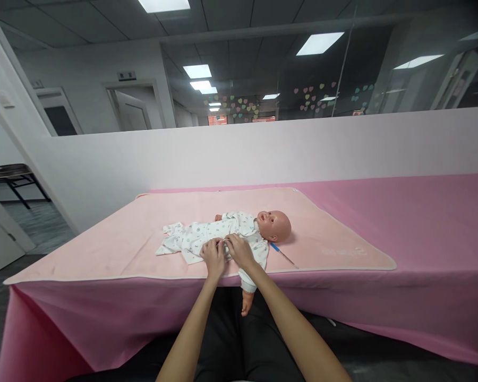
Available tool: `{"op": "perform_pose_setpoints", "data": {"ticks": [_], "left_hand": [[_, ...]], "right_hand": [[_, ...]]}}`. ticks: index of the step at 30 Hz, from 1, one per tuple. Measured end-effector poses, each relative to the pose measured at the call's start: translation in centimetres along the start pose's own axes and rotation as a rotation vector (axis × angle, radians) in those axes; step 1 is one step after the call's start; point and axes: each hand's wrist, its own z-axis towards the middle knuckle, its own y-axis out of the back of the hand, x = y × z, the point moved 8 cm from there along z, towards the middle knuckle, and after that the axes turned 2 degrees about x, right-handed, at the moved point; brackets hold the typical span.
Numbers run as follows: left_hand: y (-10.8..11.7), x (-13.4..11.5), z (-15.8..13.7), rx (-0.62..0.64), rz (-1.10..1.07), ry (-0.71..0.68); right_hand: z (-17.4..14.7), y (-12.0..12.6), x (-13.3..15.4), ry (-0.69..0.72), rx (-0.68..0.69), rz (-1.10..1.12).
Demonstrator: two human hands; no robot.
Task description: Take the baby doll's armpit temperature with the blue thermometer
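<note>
A baby doll [274, 226] lies on its back, head to the right, in a white printed baby outfit [207, 230]. One doll arm hangs over the table's front edge. At the near side of its torso, my left hand [214, 255] and my right hand [239, 250] are close together with fingers pinched. A thin white strip, like a tie of the outfit, shows between my fingertips; it is small and partly hidden. Beside the doll's neck lies a thin stick with a blue end [275, 247], well apart from my hands.
Under the doll is a peach mat [115, 249] with a pale edge, spread on a pink tablecloth [430, 228] that hangs down in front. A white low wall [263, 154] with glass above stands behind. At the far left is a dark-legged table [18, 183].
</note>
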Motion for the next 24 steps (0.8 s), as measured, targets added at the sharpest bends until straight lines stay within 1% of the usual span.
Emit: {"op": "perform_pose_setpoints", "data": {"ticks": [7,14,24], "left_hand": [[0.25,0.01,-0.09,-0.031,-0.021,-0.006],[0.25,-0.23,-0.08,0.008,-0.028,0.024],[0.28,-0.20,-0.16,-0.026,-0.034,-0.001]], "right_hand": [[-0.35,0.77,0.62,0.008,-0.015,0.041],[-0.36,0.47,0.35,0.007,-0.010,0.010],[-0.40,0.29,0.23,0.003,0.007,0.009]]}}
